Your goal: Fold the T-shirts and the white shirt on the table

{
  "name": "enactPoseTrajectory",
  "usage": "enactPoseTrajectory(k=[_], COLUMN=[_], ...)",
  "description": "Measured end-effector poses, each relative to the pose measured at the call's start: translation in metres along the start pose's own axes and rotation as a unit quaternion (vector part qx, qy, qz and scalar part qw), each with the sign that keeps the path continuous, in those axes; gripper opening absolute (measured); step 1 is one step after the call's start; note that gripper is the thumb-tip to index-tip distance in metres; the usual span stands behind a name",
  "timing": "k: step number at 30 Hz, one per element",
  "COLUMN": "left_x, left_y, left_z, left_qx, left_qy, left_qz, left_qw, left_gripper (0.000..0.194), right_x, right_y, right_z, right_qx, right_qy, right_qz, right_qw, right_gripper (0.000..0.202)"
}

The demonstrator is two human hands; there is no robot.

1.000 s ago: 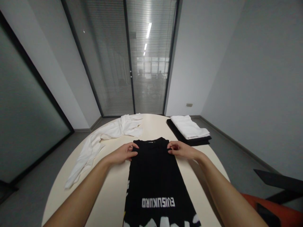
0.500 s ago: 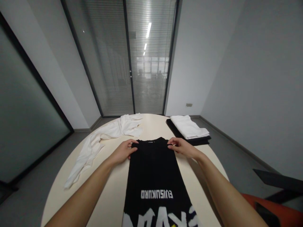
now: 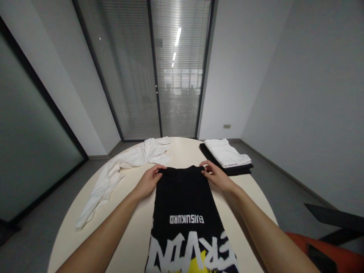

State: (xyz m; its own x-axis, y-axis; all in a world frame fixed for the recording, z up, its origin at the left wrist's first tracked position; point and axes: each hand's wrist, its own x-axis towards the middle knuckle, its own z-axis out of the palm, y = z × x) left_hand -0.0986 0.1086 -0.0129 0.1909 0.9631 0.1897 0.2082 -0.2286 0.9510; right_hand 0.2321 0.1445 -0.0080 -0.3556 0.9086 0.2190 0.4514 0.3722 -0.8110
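A black T-shirt (image 3: pixel 183 197) with white lettering and a patch of yellow lies lengthwise in front of me, its sides turned in to a narrow strip. The print reads upside down from here. At the strip's far left corner, my left hand (image 3: pixel 148 180) pinches the cloth between thumb and fingers. My right hand (image 3: pixel 217 176) grips the far right corner the same way. The strip's near end runs out of the bottom of the view.
A crumpled white garment (image 3: pixel 133 157) stretches along the round table's (image 3: pixel 127 235) left side. At the back right sits a folded stack, a white garment (image 3: pixel 226 152) over black ones (image 3: pixel 239 170). An orange and black chair (image 3: pixel 327 246) stands at the lower right.
The shirt's lettering has shifted away from me, and more of the large print and yellow shows. Both hands have moved slightly farther off, and the neckline opening at the far end no longer shows.
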Motion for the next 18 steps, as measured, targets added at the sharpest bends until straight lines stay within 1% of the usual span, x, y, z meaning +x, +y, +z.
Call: enactPoseTrajectory(k=[2, 4, 6, 8, 11, 13, 14, 15, 16, 17, 18], left_x=[0.002, 0.004, 0.004, 0.003, 0.001, -0.001, -0.002, -0.003, -0.004, -0.005, -0.006], left_y=[-0.001, -0.008, -0.014, -0.016, -0.008, 0.000, 0.003, 0.005, 0.006, 0.006, 0.005], left_z=[0.001, 0.002, 0.003, 0.004, 0.005, 0.005, 0.006, 0.006, 0.006, 0.006, 0.006], left_qx=[0.000, -0.010, -0.015, -0.020, -0.016, 0.013, 0.031, 0.047, 0.060, 0.070, 0.078], left_qy=[0.026, 0.030, 0.024, 0.008, -0.034, -0.043, -0.039, -0.035, -0.036, -0.043, -0.052], left_qz=[0.009, 0.002, 0.003, 0.016, 0.034, 0.041, 0.043, 0.044, 0.045, 0.044, 0.046], left_qw=[1.000, 0.999, 1.000, 1.000, 0.999, 0.998, 0.998, 0.997, 0.997, 0.996, 0.995], left_gripper=[0.032, 0.031, 0.028, 0.024, 0.025, 0.022, 0.021, 0.025, 0.032, 0.040, 0.044], right_x=[0.002, 0.004, 0.005, 0.004, 0.005, 0.005, 0.006, 0.006, 0.007, 0.007, 0.007], right_y=[0.002, 0.004, 0.007, 0.007, 0.005, 0.005, 0.005, 0.006, 0.008, 0.009, 0.010], right_z=[0.004, 0.008, 0.012, 0.013, 0.015, 0.015, 0.015, 0.015, 0.015, 0.014, 0.014], right_qx=[-0.005, -0.019, -0.031, -0.033, -0.006, 0.000, -0.006, -0.018, -0.033, -0.049, -0.064], right_qy=[0.032, 0.027, 0.008, 0.004, -0.001, -0.005, -0.009, -0.017, -0.028, -0.042, -0.054], right_qz=[-0.002, 0.011, 0.019, 0.018, -0.010, -0.037, -0.043, -0.042, -0.039, -0.037, -0.040], right_qw=[0.999, 0.999, 0.999, 0.999, 1.000, 0.999, 0.999, 0.999, 0.998, 0.997, 0.996], right_gripper=[0.041, 0.046, 0.043, 0.034, 0.026, 0.026, 0.030, 0.036, 0.042, 0.044, 0.042])
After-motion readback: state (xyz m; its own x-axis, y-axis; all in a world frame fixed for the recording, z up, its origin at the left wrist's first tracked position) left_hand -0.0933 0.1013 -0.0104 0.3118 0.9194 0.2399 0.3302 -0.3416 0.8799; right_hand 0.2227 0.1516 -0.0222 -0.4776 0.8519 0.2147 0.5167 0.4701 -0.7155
